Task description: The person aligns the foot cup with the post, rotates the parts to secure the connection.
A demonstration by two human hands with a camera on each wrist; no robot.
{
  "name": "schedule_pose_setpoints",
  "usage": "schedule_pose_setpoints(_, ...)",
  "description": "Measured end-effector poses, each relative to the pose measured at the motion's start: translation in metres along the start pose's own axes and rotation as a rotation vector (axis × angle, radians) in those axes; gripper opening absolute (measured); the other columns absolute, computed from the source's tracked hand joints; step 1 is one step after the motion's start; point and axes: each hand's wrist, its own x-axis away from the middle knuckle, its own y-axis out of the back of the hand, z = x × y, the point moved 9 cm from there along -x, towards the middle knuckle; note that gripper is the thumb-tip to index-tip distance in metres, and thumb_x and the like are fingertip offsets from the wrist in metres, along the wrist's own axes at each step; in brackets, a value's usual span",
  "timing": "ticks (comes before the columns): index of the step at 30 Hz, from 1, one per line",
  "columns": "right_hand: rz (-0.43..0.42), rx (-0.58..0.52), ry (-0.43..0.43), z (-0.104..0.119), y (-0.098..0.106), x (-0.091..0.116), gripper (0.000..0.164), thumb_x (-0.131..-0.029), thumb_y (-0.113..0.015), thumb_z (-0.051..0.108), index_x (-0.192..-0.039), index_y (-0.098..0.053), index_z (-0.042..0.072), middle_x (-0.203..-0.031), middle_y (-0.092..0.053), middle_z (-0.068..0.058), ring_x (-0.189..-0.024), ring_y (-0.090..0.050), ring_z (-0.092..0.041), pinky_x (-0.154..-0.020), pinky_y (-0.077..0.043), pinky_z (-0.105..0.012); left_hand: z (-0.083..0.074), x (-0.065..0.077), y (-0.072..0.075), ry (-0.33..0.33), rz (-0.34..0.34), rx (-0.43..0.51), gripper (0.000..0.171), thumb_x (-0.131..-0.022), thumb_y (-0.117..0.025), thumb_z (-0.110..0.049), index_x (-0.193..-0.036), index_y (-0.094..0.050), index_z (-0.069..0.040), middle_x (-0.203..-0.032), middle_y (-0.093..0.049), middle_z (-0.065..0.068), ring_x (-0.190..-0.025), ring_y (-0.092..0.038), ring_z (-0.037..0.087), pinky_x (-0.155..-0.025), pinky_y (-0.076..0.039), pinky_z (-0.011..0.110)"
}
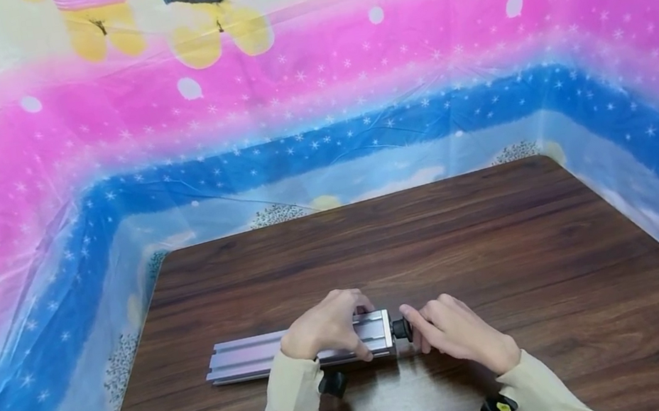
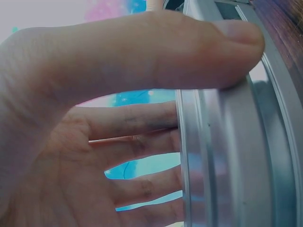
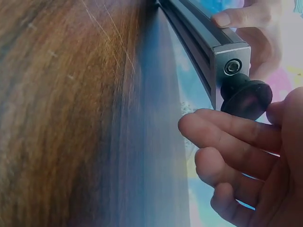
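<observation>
A silver aluminium profile (image 1: 250, 354) with slots along its length lies crosswise on the table. My left hand (image 1: 326, 327) grips it near its right end, thumb on the near side and fingers over the far side. From the end plate (image 3: 227, 59) on that end sticks out a black knob-like foot (image 1: 399, 329) with a neck and a round disc. My right hand (image 1: 458, 330) pinches the disc (image 3: 248, 100) between thumb and forefinger, the other fingers curled below. Beside the foot, the right wrist view shows a hex-socket bolt (image 3: 232, 66) in the plate.
The brown wood-grain table (image 1: 470, 233) has its far edge close to a patterned pink and blue cloth (image 1: 313, 100) hanging around it. Black wrist devices (image 1: 333, 383) show under both forearms.
</observation>
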Motion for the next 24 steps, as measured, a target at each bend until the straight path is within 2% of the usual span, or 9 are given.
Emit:
schedule_pose_setpoints(3, -0.017, 0.030, -0.017, -0.001, 0.004, 0.002, 0.054, -0.109, -0.042, 0.040, -0.070, -0.073, 0.020, -0.057, -0.064, 0.014, -0.047, -0.051, 0.008, -0.058, -0.048, -0.022, 0.000, 0.000, 0.001, 0.011, 0.007, -0.007, 0.059, -0.061, -0.095, -0.020, -0.114, -0.071, -0.010, -0.108, -0.067, -0.002, -0.103, -0.054, 0.020, -0.082, -0.048, 0.031)
schedule_pose_setpoints(6, -0.031, 0.022, 0.027, 0.002, 0.008, 0.005, 0.030, -0.102, -0.057, 0.042, -0.098, -0.072, 0.016, -0.080, -0.071, 0.011, -0.063, -0.057, 0.005, -0.063, -0.050, -0.023, 0.000, -0.001, 0.002, 0.004, 0.009, -0.003, 0.060, -0.061, -0.095, -0.019, -0.114, -0.071, -0.009, -0.108, -0.067, -0.001, -0.096, -0.056, 0.017, -0.079, -0.049, 0.029)
schedule_pose_setpoints(7, -0.036, 0.008, 0.058, 0.004, 0.010, 0.007, 0.029, -0.099, -0.064, 0.040, -0.108, -0.070, 0.014, -0.088, -0.071, 0.008, -0.067, -0.059, 0.003, -0.063, -0.050, -0.023, -0.001, -0.001, 0.002, 0.001, 0.011, -0.001, 0.059, -0.060, -0.094, -0.018, -0.114, -0.071, -0.008, -0.107, -0.067, -0.001, -0.093, -0.056, 0.015, -0.078, -0.049, 0.028)
schedule_pose_setpoints(9, -0.043, -0.028, 0.127, 0.009, 0.011, 0.010, 0.042, -0.092, -0.075, 0.033, -0.126, -0.063, 0.011, -0.107, -0.071, 0.004, -0.076, -0.063, -0.001, -0.068, -0.053, -0.023, -0.003, -0.002, 0.002, -0.007, 0.011, 0.007, 0.059, -0.060, -0.094, -0.017, -0.113, -0.071, -0.007, -0.106, -0.067, 0.000, -0.087, -0.057, 0.013, -0.074, -0.050, 0.026)
schedule_pose_setpoints(10, -0.050, -0.036, 0.164, 0.011, 0.012, 0.011, 0.048, -0.089, -0.078, 0.029, -0.129, -0.061, 0.010, -0.110, -0.069, 0.003, -0.077, -0.064, -0.004, -0.068, -0.053, -0.022, -0.003, -0.003, 0.003, -0.010, 0.010, 0.006, 0.058, -0.060, -0.094, -0.017, -0.112, -0.071, -0.007, -0.105, -0.067, 0.000, -0.085, -0.057, 0.013, -0.074, -0.050, 0.026)
schedule_pose_setpoints(12, -0.074, -0.028, 0.218, 0.014, 0.014, 0.013, 0.051, -0.085, -0.082, 0.023, -0.129, -0.061, 0.009, -0.111, -0.068, 0.002, -0.078, -0.064, -0.006, -0.069, -0.053, -0.022, -0.003, -0.003, 0.003, -0.009, 0.009, -0.001, 0.058, -0.060, -0.094, -0.017, -0.112, -0.071, -0.007, -0.104, -0.066, -0.001, -0.086, -0.055, 0.013, -0.074, -0.049, 0.026)
schedule_pose_setpoints(15, -0.092, -0.009, 0.245, 0.015, 0.015, 0.013, 0.044, -0.086, -0.081, 0.020, -0.125, -0.064, 0.007, -0.107, -0.068, 0.002, -0.079, -0.063, -0.006, -0.070, -0.053, -0.022, -0.002, -0.004, 0.002, -0.013, 0.010, -0.013, 0.057, -0.060, -0.095, -0.019, -0.111, -0.071, -0.008, -0.102, -0.067, -0.002, -0.087, -0.054, 0.013, -0.075, -0.048, 0.026)
schedule_pose_setpoints(20, -0.051, -0.004, 0.205, 0.011, 0.012, 0.012, 0.034, -0.096, -0.070, 0.028, -0.121, -0.067, 0.005, -0.103, -0.068, -0.001, -0.079, -0.062, -0.002, -0.069, -0.054, -0.024, -0.004, -0.005, 0.002, -0.038, 0.005, -0.024, 0.055, -0.060, -0.095, -0.019, -0.109, -0.072, -0.007, -0.101, -0.068, -0.001, -0.084, -0.054, 0.013, -0.074, -0.048, 0.026)
schedule_pose_setpoints(24, -0.048, 0.024, 0.172, 0.008, 0.009, 0.009, 0.027, -0.102, -0.061, 0.032, -0.111, -0.070, 0.008, -0.094, -0.067, 0.005, -0.077, -0.059, 0.002, -0.068, -0.053, -0.022, -0.005, -0.005, 0.003, -0.044, 0.001, -0.018, 0.055, -0.060, -0.095, -0.019, -0.109, -0.072, -0.006, -0.100, -0.068, -0.001, -0.082, -0.054, 0.012, -0.073, -0.048, 0.026)
